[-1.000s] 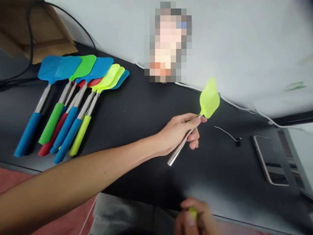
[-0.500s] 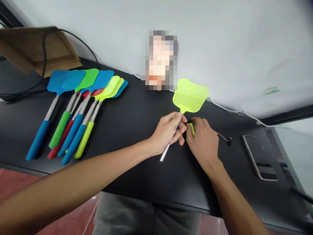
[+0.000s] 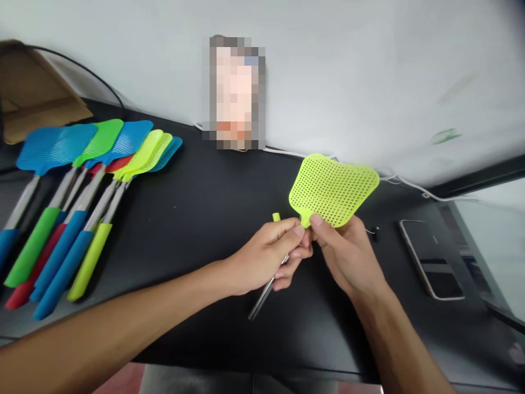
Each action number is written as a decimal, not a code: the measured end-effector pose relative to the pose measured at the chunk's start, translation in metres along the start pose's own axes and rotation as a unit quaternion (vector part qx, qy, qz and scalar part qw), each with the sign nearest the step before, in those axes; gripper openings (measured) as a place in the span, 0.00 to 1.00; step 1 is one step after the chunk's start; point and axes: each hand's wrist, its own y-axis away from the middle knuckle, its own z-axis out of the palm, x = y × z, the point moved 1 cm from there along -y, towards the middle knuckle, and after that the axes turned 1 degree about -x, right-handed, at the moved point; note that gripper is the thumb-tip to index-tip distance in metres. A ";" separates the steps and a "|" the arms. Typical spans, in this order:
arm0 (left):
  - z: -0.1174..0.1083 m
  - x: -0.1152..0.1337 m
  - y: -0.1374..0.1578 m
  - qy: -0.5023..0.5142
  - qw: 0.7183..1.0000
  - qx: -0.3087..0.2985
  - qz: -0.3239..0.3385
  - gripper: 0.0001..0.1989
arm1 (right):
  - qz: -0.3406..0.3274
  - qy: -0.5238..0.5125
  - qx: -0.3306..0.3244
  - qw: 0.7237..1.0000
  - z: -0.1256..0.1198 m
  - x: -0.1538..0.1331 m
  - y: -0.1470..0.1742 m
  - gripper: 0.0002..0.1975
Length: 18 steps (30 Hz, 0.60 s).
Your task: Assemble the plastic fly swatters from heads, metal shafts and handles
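A yellow-green fly swatter is held between my two hands, its perforated head tilted up over the desk. My left hand is closed around the neck and the thin metal rod, whose bare end points down toward the desk's front. With thumb on top and fingers behind, my right hand pinches the lower edge of the head beside the neck. Behind the left hand pokes out a short yellow-green tube end; whether that hand holds it or it lies on the desk, I cannot tell.
Several fly swatters in blue, green, red and yellow lie fanned at the left. A cardboard box stands behind them. A phone lies right on the black desk. A white cable runs along the wall, near a blurred-out object.
My right hand has moved from a yellow-green piece beside the swatter to the swatter's head. The swatter is nearer, and the yellow-green tube end now shows behind my left hand. The view has shifted right.
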 end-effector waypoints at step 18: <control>0.007 0.003 0.014 0.144 0.973 -0.132 -0.123 0.15 | -0.106 -0.204 0.089 0.969 -0.042 -0.020 -0.011 0.11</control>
